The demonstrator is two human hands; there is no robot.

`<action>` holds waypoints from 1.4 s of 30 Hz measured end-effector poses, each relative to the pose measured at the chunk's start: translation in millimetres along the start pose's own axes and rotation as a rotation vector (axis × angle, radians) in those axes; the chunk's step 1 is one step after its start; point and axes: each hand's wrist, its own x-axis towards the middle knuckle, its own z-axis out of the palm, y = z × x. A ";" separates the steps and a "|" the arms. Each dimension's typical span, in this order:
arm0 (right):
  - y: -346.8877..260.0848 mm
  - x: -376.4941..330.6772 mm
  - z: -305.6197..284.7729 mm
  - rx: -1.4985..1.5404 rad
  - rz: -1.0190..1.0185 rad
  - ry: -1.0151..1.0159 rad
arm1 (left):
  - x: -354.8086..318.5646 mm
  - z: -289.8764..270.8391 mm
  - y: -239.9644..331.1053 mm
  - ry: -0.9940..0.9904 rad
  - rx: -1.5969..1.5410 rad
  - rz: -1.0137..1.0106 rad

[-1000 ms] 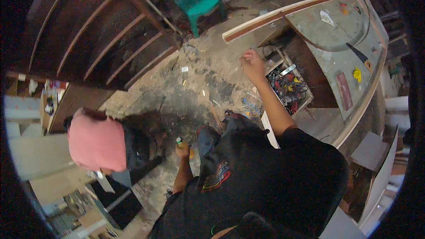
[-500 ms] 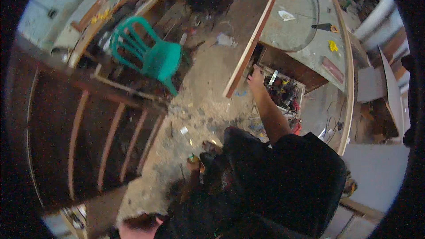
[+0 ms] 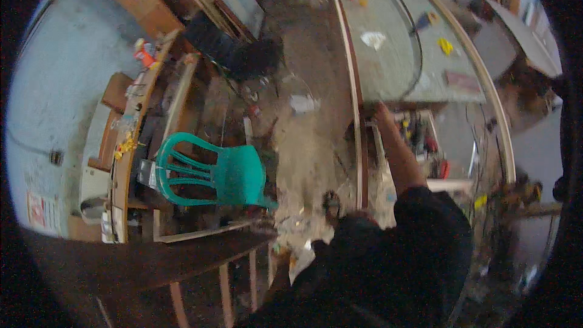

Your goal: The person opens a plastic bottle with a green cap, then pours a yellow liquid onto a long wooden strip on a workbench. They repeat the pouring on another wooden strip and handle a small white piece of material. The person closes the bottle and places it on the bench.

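My right arm stretches forward to the workbench, and my right hand [image 3: 382,113] is at the near edge of its grey-green top [image 3: 388,67], beside an open drawer-like box [image 3: 434,130]. The fingers there are smeared by motion. Inside that box lie jumbled tools and cables [image 3: 419,136], some of them red. Low in the middle, my left hand [image 3: 280,257] hangs near my body, closed round a small greenish-yellow thing too blurred to name. Close by it stands a dark brown slatted wooden frame [image 3: 200,258].
A green plastic chair [image 3: 240,173] stands left of the walkway. A hand saw [image 3: 423,22], a yellow cloth-like item [image 3: 446,46] and a white scrap [image 3: 373,39] lie on the bench. Along the left wall runs a cluttered shelf [image 3: 124,188]. Debris covers the sandy floor [image 3: 310,164].
The view has swung left, showing more wall and shelf. My right hand has gone from beside the box to the bench top's edge. My left hand still holds the small thing.
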 end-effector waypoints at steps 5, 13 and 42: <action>9.7 28.0 -10.8 -0.290 -0.159 0.595 | 84.3 -28.4 49.3 -0.258 -0.226 0.138; -25.6 -36.5 -50.4 -1.004 -0.430 1.153 | 183.9 -20.1 117.8 -0.115 0.015 0.526; -24.3 -29.9 97.6 -0.771 -0.851 1.170 | 413.0 48.4 441.8 -0.754 0.530 0.771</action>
